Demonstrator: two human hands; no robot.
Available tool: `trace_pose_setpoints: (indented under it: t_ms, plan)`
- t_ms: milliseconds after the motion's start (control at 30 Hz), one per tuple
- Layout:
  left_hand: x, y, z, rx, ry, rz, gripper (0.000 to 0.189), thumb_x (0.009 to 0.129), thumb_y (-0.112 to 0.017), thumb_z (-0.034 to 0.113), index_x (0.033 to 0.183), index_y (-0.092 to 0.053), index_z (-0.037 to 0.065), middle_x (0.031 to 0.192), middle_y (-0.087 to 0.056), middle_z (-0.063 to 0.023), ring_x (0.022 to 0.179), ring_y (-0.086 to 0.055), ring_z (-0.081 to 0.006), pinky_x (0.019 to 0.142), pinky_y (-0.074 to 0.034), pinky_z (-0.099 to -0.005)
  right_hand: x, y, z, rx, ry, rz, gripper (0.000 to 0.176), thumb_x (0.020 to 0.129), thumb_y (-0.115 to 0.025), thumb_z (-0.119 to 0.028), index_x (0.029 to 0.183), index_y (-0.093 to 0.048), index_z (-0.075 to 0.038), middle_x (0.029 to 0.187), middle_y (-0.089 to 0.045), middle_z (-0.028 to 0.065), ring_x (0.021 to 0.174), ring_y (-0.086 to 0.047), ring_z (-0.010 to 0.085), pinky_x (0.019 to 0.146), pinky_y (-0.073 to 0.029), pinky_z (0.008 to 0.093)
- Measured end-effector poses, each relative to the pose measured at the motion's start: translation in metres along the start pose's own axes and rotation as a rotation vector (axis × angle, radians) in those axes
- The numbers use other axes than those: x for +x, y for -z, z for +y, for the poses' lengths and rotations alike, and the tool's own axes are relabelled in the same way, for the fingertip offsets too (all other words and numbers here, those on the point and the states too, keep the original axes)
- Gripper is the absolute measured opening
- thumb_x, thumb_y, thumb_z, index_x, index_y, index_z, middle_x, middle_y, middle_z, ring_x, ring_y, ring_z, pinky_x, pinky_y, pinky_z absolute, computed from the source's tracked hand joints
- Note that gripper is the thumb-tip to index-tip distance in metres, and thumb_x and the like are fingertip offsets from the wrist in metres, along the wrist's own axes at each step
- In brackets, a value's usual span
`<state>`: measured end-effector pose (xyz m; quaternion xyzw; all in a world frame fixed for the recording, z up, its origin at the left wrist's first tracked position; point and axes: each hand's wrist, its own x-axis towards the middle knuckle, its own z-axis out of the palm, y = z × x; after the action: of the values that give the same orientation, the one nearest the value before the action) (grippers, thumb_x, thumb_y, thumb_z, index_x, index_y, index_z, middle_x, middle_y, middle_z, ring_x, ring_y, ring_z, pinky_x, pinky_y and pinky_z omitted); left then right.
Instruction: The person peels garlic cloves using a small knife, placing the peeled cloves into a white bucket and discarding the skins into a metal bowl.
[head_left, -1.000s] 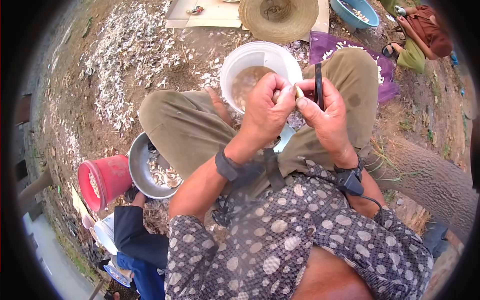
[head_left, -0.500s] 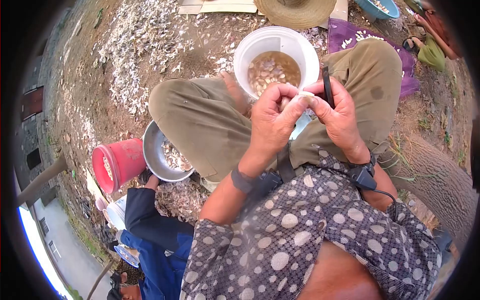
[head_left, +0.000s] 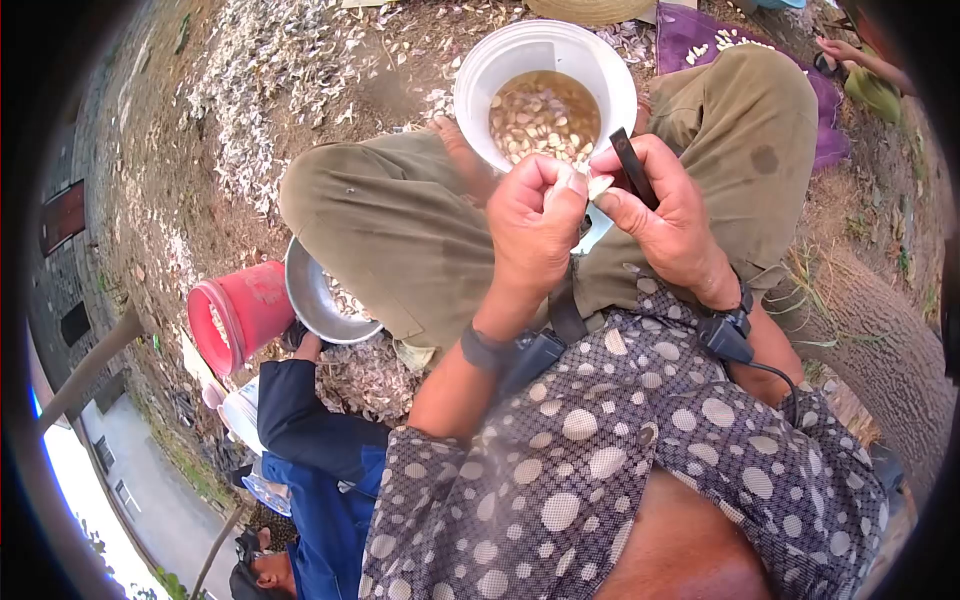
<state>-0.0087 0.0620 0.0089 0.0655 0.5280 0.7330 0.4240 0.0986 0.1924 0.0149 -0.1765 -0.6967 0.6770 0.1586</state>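
Observation:
A pale clove [head_left: 599, 187] is pinched in my right hand [head_left: 665, 215], between thumb and fingers. The same hand carries a dark-handled tool [head_left: 633, 170], which points up past the index finger. My left hand [head_left: 540, 215] is closed beside it, its thumb and fingertips pressed together close to the clove; what they pinch is too small to make out. Just beyond both hands stands a white bucket [head_left: 470, 95] with brownish water [head_left: 545, 105] and many pale cloves in it.
A metal basin [head_left: 305, 295] with cloves and a red bucket [head_left: 262, 305] stand at the left, by a person in blue [head_left: 330, 500]. Purple cloth [head_left: 690, 35] with cloves lies at upper right. Husks [head_left: 245, 110] cover ground at upper left. A tree trunk [head_left: 880, 330] is at the right.
My hands have drawn slightly apart, and the clove now shows at my right fingertips. The dark tool is tilted more to the left. The view has shifted, so the bucket sits higher.

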Motion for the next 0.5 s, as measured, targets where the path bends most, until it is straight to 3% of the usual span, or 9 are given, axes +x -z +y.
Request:
trace_pose_setpoints:
  t_ms: [100, 200, 500]
  plan:
    - [-0.001, -0.005, -0.002, 0.103, -0.106, 0.027, 0.008, 0.098, -0.062, 0.006, 0.092, -0.057, 0.004, 0.074, -0.055, 0.0052, 0.061, -0.045, 0.0000, 0.052, -0.036, -0.0185, -0.002, -0.007, 0.001, 0.209, -0.074, 0.064, 0.031, 0.095, -0.073, -0.015, 0.117, -0.054, -0.004, 0.092, -0.059, -0.0020, 0.077, -0.053, 0.0031, 0.067, -0.047, 0.0220]
    - [-0.002, -0.005, -0.001, 0.095, -0.108, 0.031, 0.008, 0.097, -0.063, 0.005, 0.092, -0.057, 0.004, 0.075, -0.055, 0.0054, 0.064, -0.045, 0.0001, 0.054, -0.037, -0.0181, -0.004, -0.006, 0.003, 0.205, -0.107, 0.037, 0.035, 0.093, -0.074, -0.015, 0.118, -0.052, -0.005, 0.092, -0.059, -0.0017, 0.076, -0.052, 0.0023, 0.066, -0.048, 0.0206]
    - [0.000, 0.004, -0.010, 0.035, -0.015, -0.069, 0.013, 0.098, -0.063, 0.012, 0.090, -0.056, 0.005, 0.074, -0.057, 0.0018, 0.054, -0.044, -0.0016, 0.046, -0.035, -0.0193, -0.013, -0.013, -0.004, -0.084, -0.053, 0.145, 0.022, 0.094, -0.071, -0.011, 0.112, -0.061, -0.002, 0.090, -0.063, -0.0008, 0.080, -0.056, 0.0039, 0.068, -0.049, 0.0226]
